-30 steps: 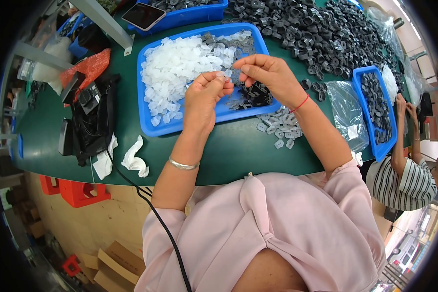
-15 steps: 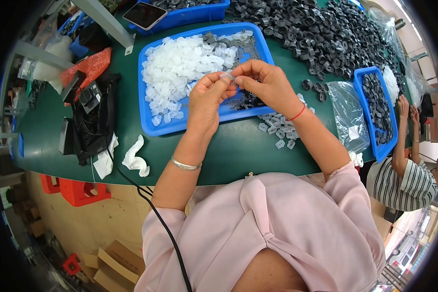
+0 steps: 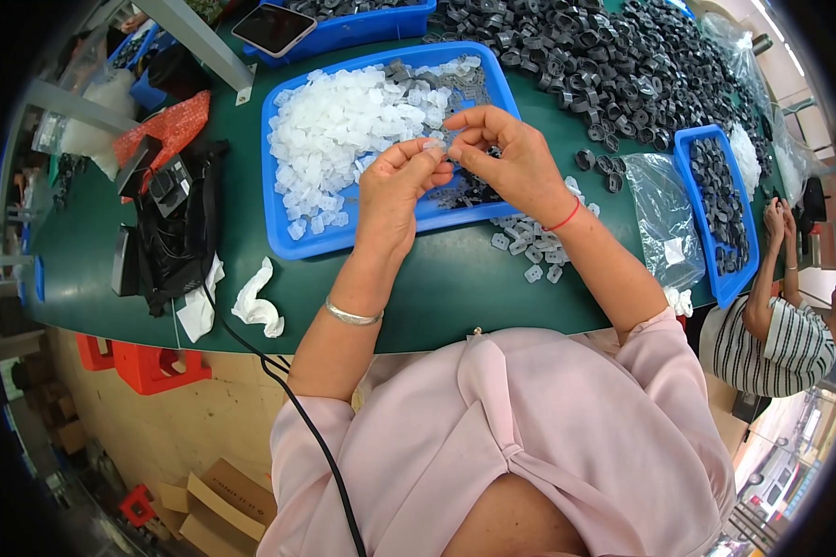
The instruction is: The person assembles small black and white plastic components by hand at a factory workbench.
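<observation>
Over the blue tray [image 3: 299,247], my left hand [image 3: 392,193] is closed in a pinch on a small clear plastic piece [image 3: 434,144]. My right hand [image 3: 520,167] is beside it, thumb and fingers bent together at the piece's right side. Whether those fingertips grip a tiny part of their own is too small to tell. Beneath the hands, the tray carries a heap of translucent white plastic pieces [image 3: 320,130] on the left. Small grey parts [image 3: 471,82] and black parts lie toward its right side, partly hidden by my right hand.
Grey flat pieces [image 3: 531,243] lie by the tray's near right corner. Black rings [image 3: 613,65] are heaped at the back right. A smaller blue tray [image 3: 751,269], a clear bag [image 3: 664,218] and a co-worker [image 3: 771,339] are at right. A black cable [image 3: 320,441] crosses by my left arm.
My right hand's fingertips have shifted slightly, and the index finger is raised a little away from the clear piece. My left hand keeps its pinch. The co-worker's hands have moved closer together.
</observation>
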`<state>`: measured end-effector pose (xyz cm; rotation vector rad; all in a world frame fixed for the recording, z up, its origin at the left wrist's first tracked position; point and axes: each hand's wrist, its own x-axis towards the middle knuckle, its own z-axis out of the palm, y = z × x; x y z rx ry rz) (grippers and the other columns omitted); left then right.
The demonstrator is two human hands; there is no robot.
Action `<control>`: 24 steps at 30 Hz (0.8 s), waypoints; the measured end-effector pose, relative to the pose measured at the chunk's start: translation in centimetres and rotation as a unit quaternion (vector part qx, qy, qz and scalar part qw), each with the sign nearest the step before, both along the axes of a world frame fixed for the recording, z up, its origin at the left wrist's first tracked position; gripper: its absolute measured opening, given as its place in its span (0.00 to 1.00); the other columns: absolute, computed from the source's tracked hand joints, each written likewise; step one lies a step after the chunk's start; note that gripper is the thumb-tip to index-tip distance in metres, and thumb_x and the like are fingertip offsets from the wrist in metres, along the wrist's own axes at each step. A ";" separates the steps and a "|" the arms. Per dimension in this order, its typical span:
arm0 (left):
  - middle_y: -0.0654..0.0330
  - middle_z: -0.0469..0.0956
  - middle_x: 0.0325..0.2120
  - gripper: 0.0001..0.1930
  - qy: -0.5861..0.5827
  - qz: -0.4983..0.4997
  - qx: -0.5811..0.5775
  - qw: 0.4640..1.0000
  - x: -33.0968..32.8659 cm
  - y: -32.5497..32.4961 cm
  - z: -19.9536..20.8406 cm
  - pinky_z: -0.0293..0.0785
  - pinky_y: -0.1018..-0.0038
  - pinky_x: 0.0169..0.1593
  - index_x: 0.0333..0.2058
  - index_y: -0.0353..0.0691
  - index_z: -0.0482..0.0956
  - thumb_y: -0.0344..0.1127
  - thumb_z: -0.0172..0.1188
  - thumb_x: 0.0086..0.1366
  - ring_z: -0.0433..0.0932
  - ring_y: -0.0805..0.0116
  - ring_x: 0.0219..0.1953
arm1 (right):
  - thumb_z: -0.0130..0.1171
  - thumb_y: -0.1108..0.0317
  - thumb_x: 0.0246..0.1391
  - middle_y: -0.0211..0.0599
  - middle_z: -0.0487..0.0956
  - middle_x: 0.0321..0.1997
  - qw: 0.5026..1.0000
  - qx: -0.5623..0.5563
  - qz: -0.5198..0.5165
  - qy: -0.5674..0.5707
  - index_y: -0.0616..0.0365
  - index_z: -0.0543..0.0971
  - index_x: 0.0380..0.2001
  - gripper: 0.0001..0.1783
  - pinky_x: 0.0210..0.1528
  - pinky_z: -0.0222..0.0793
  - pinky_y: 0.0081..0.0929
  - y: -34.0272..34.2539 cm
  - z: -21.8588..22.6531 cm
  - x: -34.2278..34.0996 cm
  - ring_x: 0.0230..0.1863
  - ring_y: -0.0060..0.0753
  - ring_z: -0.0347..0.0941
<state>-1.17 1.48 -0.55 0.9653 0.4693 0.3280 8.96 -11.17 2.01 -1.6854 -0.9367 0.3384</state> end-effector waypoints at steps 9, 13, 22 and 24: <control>0.57 0.79 0.30 0.11 0.007 -0.012 -0.015 1.000 -0.2 0.2 -0.2 0.77 0.78 0.38 0.38 0.30 0.77 0.30 0.61 0.58 0.79 0.71 0.31 | 0.58 0.76 0.50 0.33 0.80 0.29 1.000 -0.003 -0.003 -0.016 0.62 0.75 0.41 0.13 0.35 0.72 0.20 0.1 0.1 -0.4 0.29 0.20 0.74; 0.55 0.80 0.32 0.12 0.018 -0.031 0.004 0.999 -0.2 0.2 0.2 0.78 0.77 0.39 0.39 0.28 0.77 0.30 0.61 0.59 0.79 0.71 0.32 | 0.58 0.76 0.49 0.33 0.80 0.28 1.000 -0.006 -0.009 0.001 0.62 0.75 0.41 0.13 0.35 0.72 0.19 -0.2 0.1 -0.2 0.29 0.20 0.75; 0.52 0.80 0.34 0.13 -0.014 -0.040 0.112 0.993 -0.3 -0.5 0.3 0.78 0.77 0.41 0.43 0.26 0.77 0.28 0.59 0.61 0.80 0.70 0.35 | 0.59 0.75 0.50 0.31 0.79 0.27 0.998 -0.042 -0.045 -0.012 0.62 0.76 0.41 0.13 0.32 0.70 0.16 -0.4 0.5 -0.1 0.27 0.16 0.72; 0.52 0.80 0.34 0.13 -0.015 -0.039 0.119 0.992 -0.3 -0.6 0.3 0.78 0.77 0.41 0.43 0.26 0.77 0.28 0.58 0.61 0.80 0.71 0.35 | 0.60 0.75 0.50 0.32 0.80 0.27 0.997 -0.050 -0.049 -0.022 0.62 0.77 0.40 0.12 0.31 0.71 0.16 -0.4 0.6 -0.3 0.26 0.17 0.74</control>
